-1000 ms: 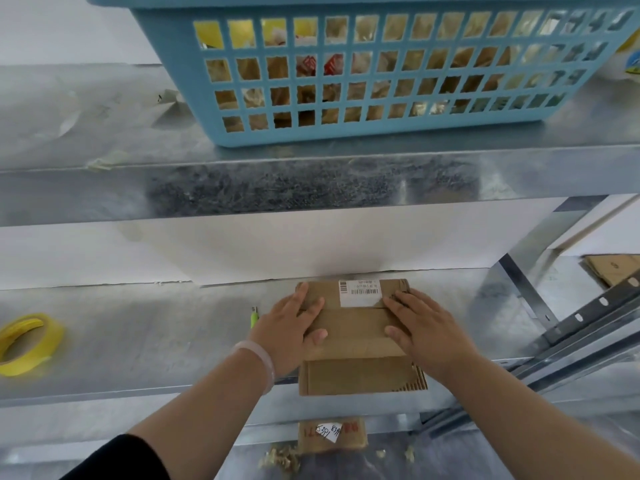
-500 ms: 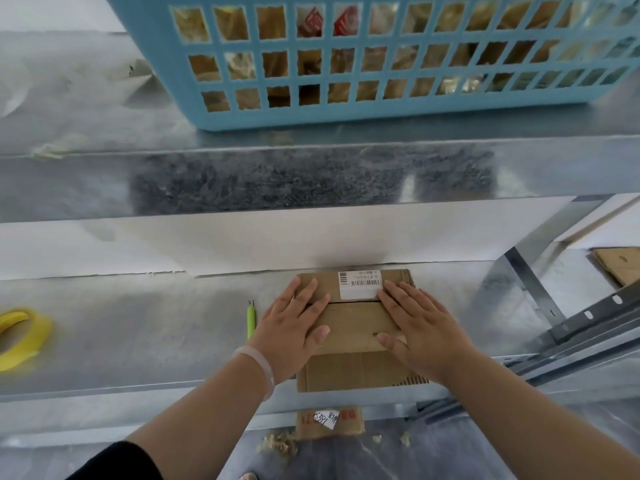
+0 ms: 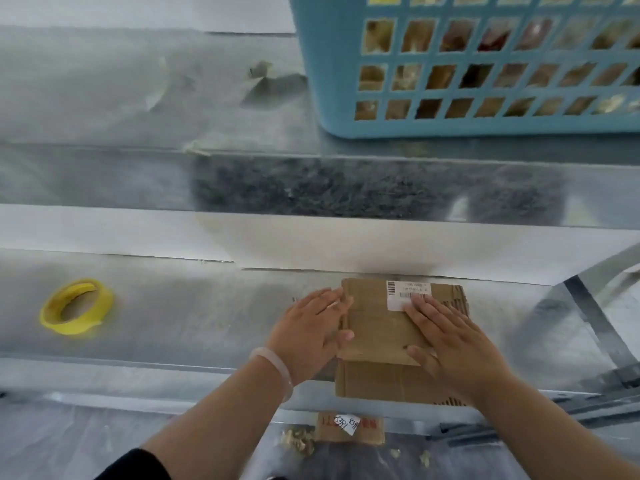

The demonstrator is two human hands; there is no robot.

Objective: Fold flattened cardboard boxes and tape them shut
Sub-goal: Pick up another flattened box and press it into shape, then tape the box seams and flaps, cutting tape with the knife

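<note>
Nearest, on the floor under the shelf lip, a small cardboard scrap (image 3: pixel 349 429) with a white handwritten sticker, pale crumbs beside it. Above that, two bare forearms, a black sleeve edge on the left one, a pale translucent bracelet (image 3: pixel 277 368) round the left wrist. Left hand (image 3: pixel 311 332) flat, fingers straight, laid against the left edge of the brown corrugated cardboard box (image 3: pixel 377 327). Right hand (image 3: pixel 450 344) flat on its top face, fingertips reaching the white barcode label (image 3: pixel 401 292). Hands apart, neither curled round anything. Box low, in layered flat panels, lying on the dull galvanised metal shelf (image 3: pixel 207 323), near end overhanging the lip. Well to the left on the same shelf, a yellow tape roll (image 3: pixel 76 306). Farther up, a spangled upper shelf (image 3: pixel 138 98) bearing a blue plastic lattice basket (image 3: pixel 332 64), contents blurred.
</note>
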